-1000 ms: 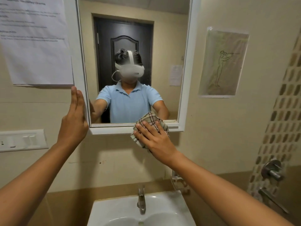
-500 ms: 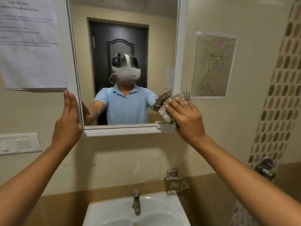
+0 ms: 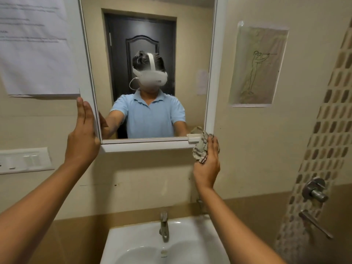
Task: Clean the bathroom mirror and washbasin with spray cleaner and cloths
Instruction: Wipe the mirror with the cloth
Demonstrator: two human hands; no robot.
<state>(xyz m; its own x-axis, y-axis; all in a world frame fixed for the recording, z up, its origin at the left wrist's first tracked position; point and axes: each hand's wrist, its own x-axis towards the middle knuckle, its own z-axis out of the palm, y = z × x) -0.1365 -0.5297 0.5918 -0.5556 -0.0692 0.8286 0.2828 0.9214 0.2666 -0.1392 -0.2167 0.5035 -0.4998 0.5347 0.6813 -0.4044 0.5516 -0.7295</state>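
A white-framed mirror [image 3: 148, 73] hangs on a beige bathroom wall, and everything here is placed relative to it. The left hand [image 3: 82, 138] is open, fingers straight and together, pressed flat against the lower left edge of the mirror's frame. The right hand [image 3: 207, 162] grips a bunched checked cloth [image 3: 201, 147] — the cloth is pushed against the mirror's lower right corner, where the frame meets its bottom ledge. Below the mirror sits a white washbasin [image 3: 192, 246] with a metal tap [image 3: 164, 226] at its back edge. To the left of the mirror a printed paper notice [image 3: 36, 46] is fixed to the wall, its edge overlapping the frame, and lower down there is a white switch plate [image 3: 24, 161]. To the right of the mirror hangs a sheet with a line drawing of a standing figure [image 3: 259, 65] — farther right and lower, metal wall fittings [image 3: 314, 191] stick out beside a strip of mosaic tiles [image 3: 331, 119].
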